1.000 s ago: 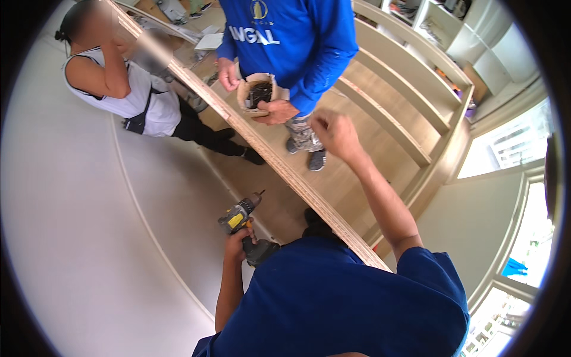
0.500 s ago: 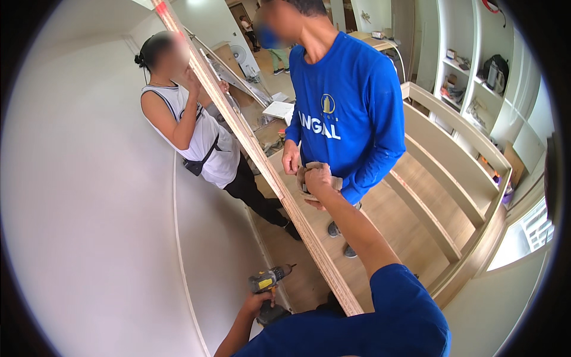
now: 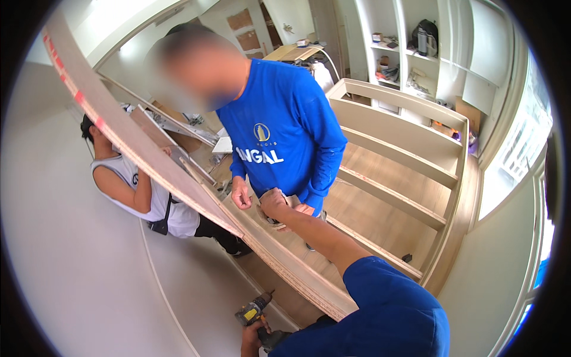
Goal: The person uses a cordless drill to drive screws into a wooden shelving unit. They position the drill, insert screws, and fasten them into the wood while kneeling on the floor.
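Over the long pale plywood panel edge (image 3: 196,196), the right hand (image 3: 275,205) has now reached a co-worker's container (image 3: 285,208), fingers curled in, while the left hand (image 3: 253,336) grips a yellow cordless drill (image 3: 254,312).

the plywood panel (image 3: 178,184) is blocking your reach leftward (its edge running diagonally); a co-worker's hand (image 3: 241,196) is crowding your right hand (image 3: 275,205).

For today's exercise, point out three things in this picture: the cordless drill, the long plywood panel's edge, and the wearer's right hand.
cordless drill (image 3: 253,311), head view, on its yellow and black body.
plywood panel (image 3: 178,189), head view, on its layered raw edge.
right hand (image 3: 275,205), head view, on the back of the hand.
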### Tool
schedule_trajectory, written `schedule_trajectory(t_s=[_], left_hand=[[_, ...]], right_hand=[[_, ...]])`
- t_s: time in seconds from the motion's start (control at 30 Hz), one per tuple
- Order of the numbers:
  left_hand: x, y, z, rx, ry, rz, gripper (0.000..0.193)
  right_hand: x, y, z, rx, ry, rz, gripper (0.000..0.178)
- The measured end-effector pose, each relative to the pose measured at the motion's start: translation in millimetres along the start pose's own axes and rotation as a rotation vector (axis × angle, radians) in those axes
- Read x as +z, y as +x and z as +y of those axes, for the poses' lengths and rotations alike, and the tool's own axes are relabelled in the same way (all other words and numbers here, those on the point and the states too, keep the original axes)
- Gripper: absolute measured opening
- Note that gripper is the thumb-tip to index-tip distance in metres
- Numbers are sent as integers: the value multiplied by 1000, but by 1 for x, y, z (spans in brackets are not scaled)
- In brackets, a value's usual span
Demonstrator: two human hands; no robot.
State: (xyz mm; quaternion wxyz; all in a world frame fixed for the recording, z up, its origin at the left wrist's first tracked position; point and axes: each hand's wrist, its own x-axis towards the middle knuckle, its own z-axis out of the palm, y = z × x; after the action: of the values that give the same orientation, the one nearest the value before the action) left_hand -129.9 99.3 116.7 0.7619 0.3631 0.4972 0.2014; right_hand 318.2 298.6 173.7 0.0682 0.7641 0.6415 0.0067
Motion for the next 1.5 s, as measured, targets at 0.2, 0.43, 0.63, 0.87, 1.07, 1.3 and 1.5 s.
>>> schedule_trajectory(t_s=[0.2,0.43,0.63,0.87,1.07,1.3,1.5], left_hand=[[-21,21,-1,-32,64,-19,41],[-5,26,9,-80,93,-51,40],[-5,32,10,-106,89,-66,40],[-1,36,13,-112,107,-73,39],[-12,41,11,-117,112,-36,39],[-14,57,9,-163,100,-68,40],[-26,62,12,-137,132,-103,42]], right_hand=[[2,-16,5,-5,89,66,32],[17,-17,22,-35,111,83,30],[4,-26,23,-35,141,102,26],[-1,-31,32,34,655,456,21],[4,-29,24,9,810,256,18],[16,-34,29,-59,1038,416,17],[2,-72,28,70,1929,203,13]])
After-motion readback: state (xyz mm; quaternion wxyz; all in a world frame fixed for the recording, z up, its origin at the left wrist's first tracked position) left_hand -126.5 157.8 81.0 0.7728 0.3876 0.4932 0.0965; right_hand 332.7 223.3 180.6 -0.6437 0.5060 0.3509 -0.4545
